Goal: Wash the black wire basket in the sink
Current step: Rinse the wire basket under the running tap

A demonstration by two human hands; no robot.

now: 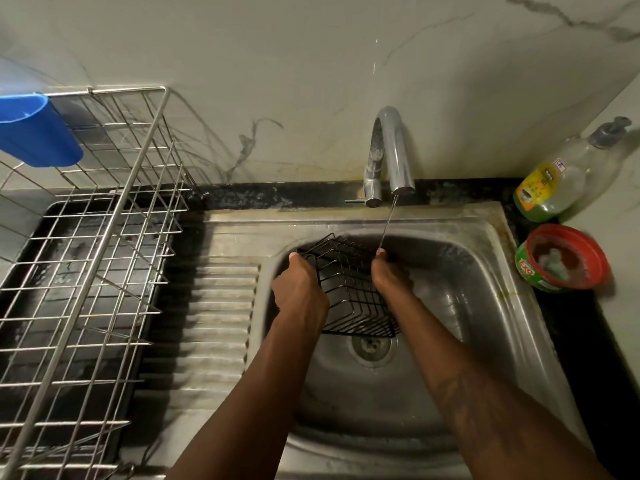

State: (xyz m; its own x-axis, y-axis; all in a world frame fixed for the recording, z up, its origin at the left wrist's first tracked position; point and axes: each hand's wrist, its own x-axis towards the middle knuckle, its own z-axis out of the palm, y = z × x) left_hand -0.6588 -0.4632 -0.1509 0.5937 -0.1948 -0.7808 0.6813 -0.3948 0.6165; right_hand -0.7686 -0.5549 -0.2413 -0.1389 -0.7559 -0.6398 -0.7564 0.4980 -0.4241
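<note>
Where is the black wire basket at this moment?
In the head view, the black wire basket is in the middle, inside the sink, held between the left hand and the right hand, below the tap and just above the drain.

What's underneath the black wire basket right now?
Bare sink basin shows through the black wire basket, drain at its near edge. The left hand and right hand cover its sides.

Only one view is given: a wide-angle picture taken from head height, aimed forward and steeply down. The sink (485,216) is seen from near and centred. The wall (311,64) is caught at the top, a dish rack (104,237) at left, the worktop (585,341) at right.
</note>
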